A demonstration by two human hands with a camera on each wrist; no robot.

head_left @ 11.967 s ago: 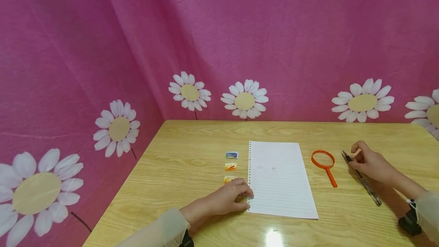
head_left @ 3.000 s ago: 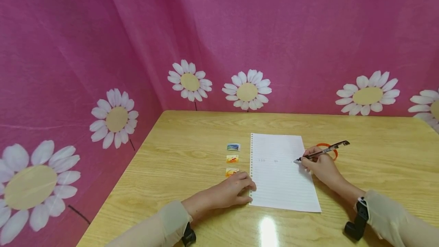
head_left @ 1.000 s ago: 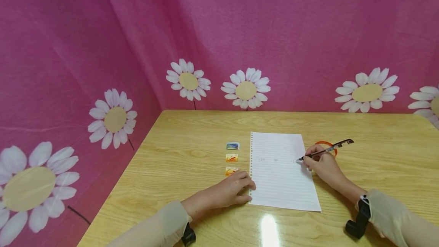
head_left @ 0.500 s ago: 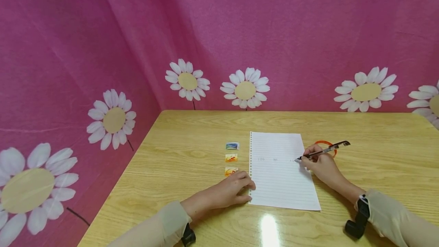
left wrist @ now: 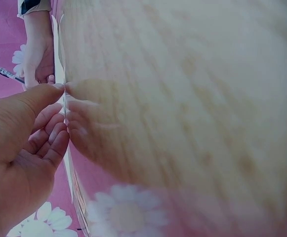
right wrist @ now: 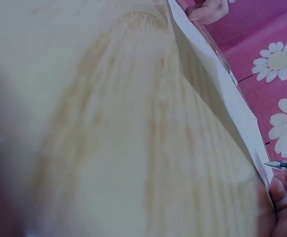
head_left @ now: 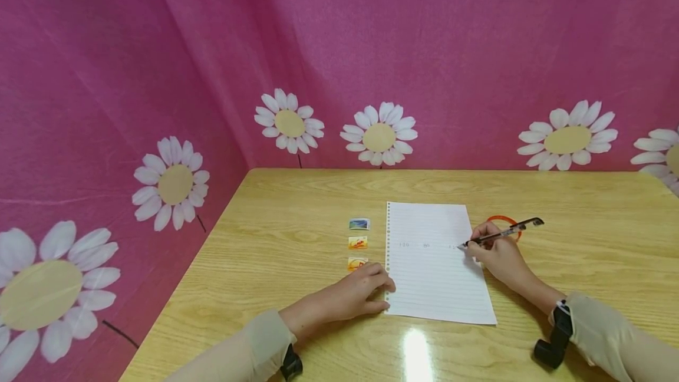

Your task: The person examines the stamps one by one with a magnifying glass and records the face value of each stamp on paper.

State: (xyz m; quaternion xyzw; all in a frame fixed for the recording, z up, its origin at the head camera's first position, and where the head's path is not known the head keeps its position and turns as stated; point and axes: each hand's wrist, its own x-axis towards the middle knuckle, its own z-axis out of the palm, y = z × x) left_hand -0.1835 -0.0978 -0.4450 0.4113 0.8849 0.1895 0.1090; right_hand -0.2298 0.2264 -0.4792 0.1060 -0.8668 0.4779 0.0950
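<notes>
A sheet of lined paper [head_left: 429, 287] with punched holes along its left edge lies on the table. Faint pencil-thin numbers stand in a row across it, two complete and one by the pen tip. My right hand [head_left: 501, 258] pinches a dark pen [head_left: 504, 233], its tip on the paper near the right edge; in the right wrist view the pointed tip of the pen [right wrist: 277, 164] shows. My left hand [head_left: 352, 295] rests on the sheet's left edge with loosely bent fingers. In the left wrist view, the fingertips of the left hand [left wrist: 29, 143] touch the surface.
Three small stamp-like pictures lie in a column left of the paper: a blue one [head_left: 359, 224], a yellow one [head_left: 358, 243] and another yellow one [head_left: 357, 263] beside the left hand. Behind the right hand, an orange magnifying glass [head_left: 501, 218] is partly hidden. A pink flowered cloth [head_left: 451, 63] hangs behind the table [head_left: 276, 223].
Twelve seconds ago the pen lay right of the magnifying glass under my right hand; it is now held on the paper. A third number has appeared. The left hand stays put.
</notes>
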